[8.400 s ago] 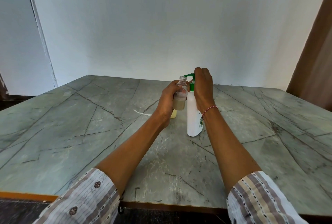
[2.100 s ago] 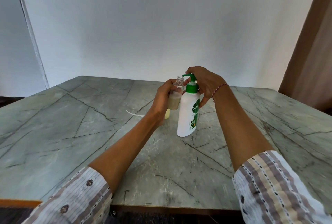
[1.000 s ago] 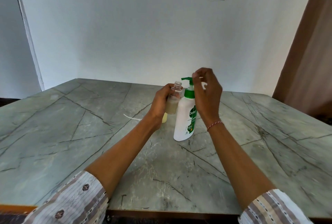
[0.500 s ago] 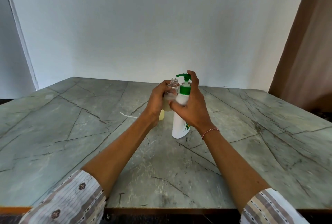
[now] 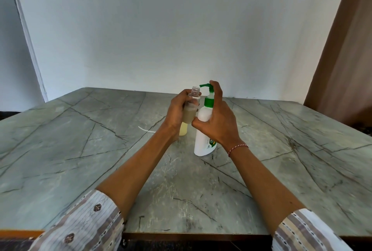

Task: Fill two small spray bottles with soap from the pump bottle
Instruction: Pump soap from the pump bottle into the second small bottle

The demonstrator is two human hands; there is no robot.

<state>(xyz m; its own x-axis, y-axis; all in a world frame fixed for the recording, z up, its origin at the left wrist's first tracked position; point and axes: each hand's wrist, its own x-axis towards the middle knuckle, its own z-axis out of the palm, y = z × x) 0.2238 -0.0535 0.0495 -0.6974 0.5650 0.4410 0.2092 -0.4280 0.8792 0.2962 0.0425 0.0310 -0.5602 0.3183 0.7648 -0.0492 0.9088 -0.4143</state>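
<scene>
Two bottles, tight gap: my left hand (image 5: 177, 112) grips the small clear open-necked spray bottle (image 5: 192, 105) up beside the green nozzle of the white plastic pump bottle (image 5: 204, 128), centre table. My right hand (image 5: 218, 121) wraps that one. Neck isn't under the nozzle, so soap could miss.

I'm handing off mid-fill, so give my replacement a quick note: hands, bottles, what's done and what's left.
Left hand grips the open small spray bottle, raised with its mouth just below the green spout; it is partly filled.
Right hand holds the pump bottle, which stands on the table, index finger on the pump head.
Second small bottle with yellowish liquid stands behind the left hand, mostly hidden. A thin white tube lies further left.
Done: held bottle partly filled. Left: keep pumping, check the second bottle's level, cap both; no caps are visible.
</scene>
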